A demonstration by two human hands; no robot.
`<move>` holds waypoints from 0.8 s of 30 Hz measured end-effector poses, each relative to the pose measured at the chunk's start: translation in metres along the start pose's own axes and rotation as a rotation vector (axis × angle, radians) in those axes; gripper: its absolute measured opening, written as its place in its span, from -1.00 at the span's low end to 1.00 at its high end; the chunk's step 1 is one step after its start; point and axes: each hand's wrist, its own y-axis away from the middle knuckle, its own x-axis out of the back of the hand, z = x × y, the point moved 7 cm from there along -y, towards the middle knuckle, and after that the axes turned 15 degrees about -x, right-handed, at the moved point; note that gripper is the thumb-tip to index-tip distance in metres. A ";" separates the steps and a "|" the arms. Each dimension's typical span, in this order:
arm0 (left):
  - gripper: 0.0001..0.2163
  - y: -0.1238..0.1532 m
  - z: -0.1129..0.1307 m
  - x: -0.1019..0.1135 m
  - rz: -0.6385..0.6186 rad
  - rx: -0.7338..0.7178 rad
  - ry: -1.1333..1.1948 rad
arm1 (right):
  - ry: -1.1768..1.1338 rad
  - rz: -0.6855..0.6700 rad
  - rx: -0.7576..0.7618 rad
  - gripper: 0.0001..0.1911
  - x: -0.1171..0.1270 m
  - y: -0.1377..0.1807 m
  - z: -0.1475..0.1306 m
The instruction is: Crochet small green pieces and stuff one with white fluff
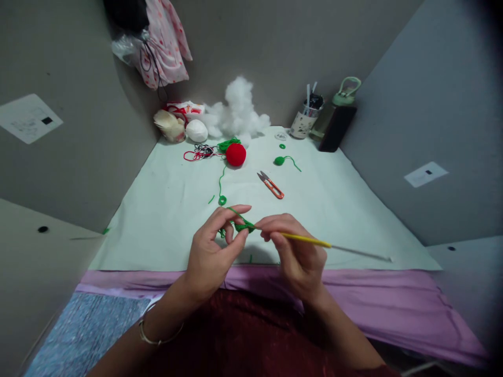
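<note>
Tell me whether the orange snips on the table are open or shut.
Open: the snips lie on the table with their two blade tips apart and a gap between them.

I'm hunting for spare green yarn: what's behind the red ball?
A green yarn bundle shows behind the red ball, with white stuffing farther back. Whatever the ball covers is hidden.

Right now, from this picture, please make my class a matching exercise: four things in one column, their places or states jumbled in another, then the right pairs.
Things
1. Hook with yellow grip
2. Red ball
3. Orange snips
4. Green yarn piece

Places
A. Pinched in the left hand
B. Lying with blades pointing away from both hands
C. Held in the right hand
D. Just in front of the white stuffing

Pairs: 1-C, 2-D, 3-B, 4-A
</note>
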 end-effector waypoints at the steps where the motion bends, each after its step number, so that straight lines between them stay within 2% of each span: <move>1: -0.72 0.000 0.002 0.000 0.014 -0.031 -0.017 | 0.083 0.006 0.074 -0.76 -0.002 0.003 -0.005; 4: -0.73 0.002 0.005 0.000 0.043 -0.070 -0.038 | 0.287 0.065 0.227 -0.70 -0.009 0.012 -0.011; 6: -0.68 0.005 0.001 -0.001 0.053 -0.012 0.019 | 0.389 0.114 0.272 -0.63 -0.011 0.018 -0.008; 9: -0.51 0.008 -0.015 -0.010 0.014 0.230 0.330 | 0.438 0.148 0.308 -0.54 -0.011 0.023 -0.003; 11: -0.43 0.012 -0.024 -0.020 -0.049 0.422 0.582 | 0.329 0.130 0.256 -0.57 -0.006 0.020 0.000; 13: -0.41 0.012 -0.027 -0.024 -0.073 0.532 0.714 | 0.135 0.111 0.126 -0.68 0.002 0.012 0.004; 15: -0.42 0.009 -0.027 -0.020 -0.046 0.538 0.724 | -0.061 0.115 -0.015 -0.78 0.008 0.004 0.010; 18: -0.42 0.006 -0.023 -0.017 -0.020 0.480 0.680 | -0.272 0.096 -0.156 -0.81 0.009 -0.004 0.018; 21: -0.45 0.007 -0.021 -0.019 -0.050 0.435 0.619 | -0.314 0.029 -0.205 -0.82 0.000 -0.006 0.024; 24: -0.47 0.007 -0.021 -0.021 -0.053 0.378 0.563 | -0.254 0.022 -0.178 -0.81 -0.002 -0.004 0.023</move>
